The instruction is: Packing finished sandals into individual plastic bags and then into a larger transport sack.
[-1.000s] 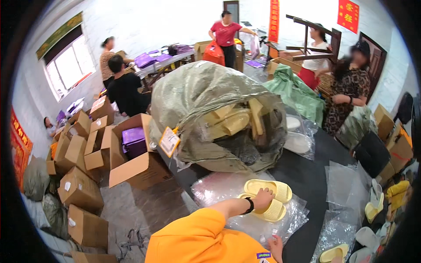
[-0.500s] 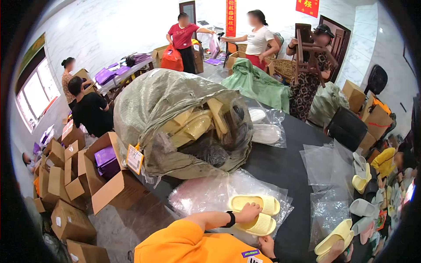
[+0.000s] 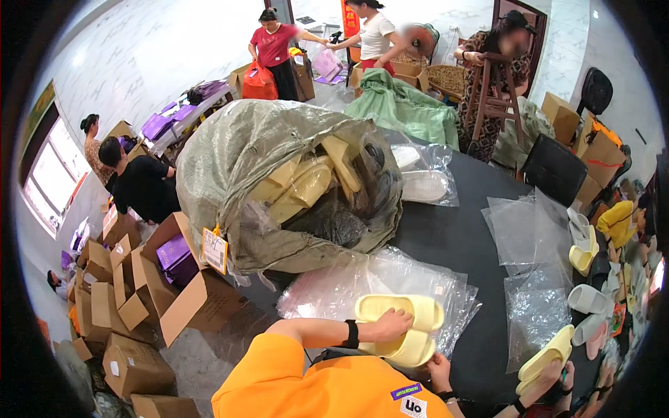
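A pair of pale yellow slippers (image 3: 421, 312) lies side by side above the table, with ribbed straps to the right. My left hand (image 3: 392, 325), with a black band at the wrist, comes across from the left and is closed on the slippers, its fingers reaching into the foot openings. At the near slipper's lower right edge, my right hand (image 3: 439, 373) has its fingers curled against it; part of its grip is hidden. Beneath and beyond the slippers lies a spread of clear plastic bags (image 3: 327, 285).
A big woven sack (image 3: 237, 153) of wrapped slippers stands ahead on the dark table (image 3: 474, 230). More clear bags (image 3: 529, 230) lie at right, where another person's hand (image 3: 543, 380) holds yellow slippers. Cardboard boxes (image 3: 139, 366) crowd the left floor. Several people stand beyond; one holds a wooden stool (image 3: 491, 97).
The slippers and both hands have shifted slightly in the view, and my right hand has come up against the near slipper. At the back, the person with the stool has lowered it.
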`<act>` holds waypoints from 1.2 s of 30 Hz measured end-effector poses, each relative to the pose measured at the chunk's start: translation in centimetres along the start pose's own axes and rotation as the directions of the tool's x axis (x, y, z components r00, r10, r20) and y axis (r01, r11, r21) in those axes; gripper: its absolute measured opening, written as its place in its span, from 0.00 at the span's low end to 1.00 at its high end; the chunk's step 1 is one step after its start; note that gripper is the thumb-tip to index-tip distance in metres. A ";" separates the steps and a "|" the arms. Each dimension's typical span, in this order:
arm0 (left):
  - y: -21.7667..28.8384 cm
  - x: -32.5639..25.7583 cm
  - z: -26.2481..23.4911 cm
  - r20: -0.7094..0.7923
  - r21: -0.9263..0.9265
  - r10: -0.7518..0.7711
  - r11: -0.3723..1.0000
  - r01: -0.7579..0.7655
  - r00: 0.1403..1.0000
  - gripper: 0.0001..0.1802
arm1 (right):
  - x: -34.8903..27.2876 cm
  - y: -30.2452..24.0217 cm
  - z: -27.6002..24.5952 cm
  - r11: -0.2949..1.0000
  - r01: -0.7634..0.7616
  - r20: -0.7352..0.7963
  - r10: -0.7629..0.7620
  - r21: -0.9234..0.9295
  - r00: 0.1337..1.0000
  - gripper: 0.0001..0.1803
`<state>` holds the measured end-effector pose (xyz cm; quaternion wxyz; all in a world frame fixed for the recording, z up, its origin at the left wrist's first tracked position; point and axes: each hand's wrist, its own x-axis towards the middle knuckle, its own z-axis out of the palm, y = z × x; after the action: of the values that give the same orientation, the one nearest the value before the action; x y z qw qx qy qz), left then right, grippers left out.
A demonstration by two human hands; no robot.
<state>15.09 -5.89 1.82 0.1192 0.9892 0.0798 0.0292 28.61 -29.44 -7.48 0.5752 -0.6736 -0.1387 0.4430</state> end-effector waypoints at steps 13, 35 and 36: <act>-6.3 -3.1 -5.4 -0.132 -0.061 -0.328 0.945 0.322 0.936 0.10 | -1.2 -6.5 0.9 0.548 0.322 0.085 -0.413 -0.772 0.907 0.26; 0.2 2.5 -1.2 -0.261 -0.339 0.081 0.925 -0.170 0.962 0.31 | 0.4 -9.7 1.6 0.846 0.291 0.053 -0.299 -0.447 0.953 0.22; -0.6 1.3 -0.8 -0.195 -0.414 0.024 0.904 -0.105 0.981 0.38 | 0.7 -9.9 2.0 0.894 0.224 0.095 -0.202 -0.388 0.975 0.25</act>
<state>16.23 -4.87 2.47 0.3213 0.9350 0.0495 0.1415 30.68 -24.67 1.15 0.4681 -0.7450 -0.3133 0.3574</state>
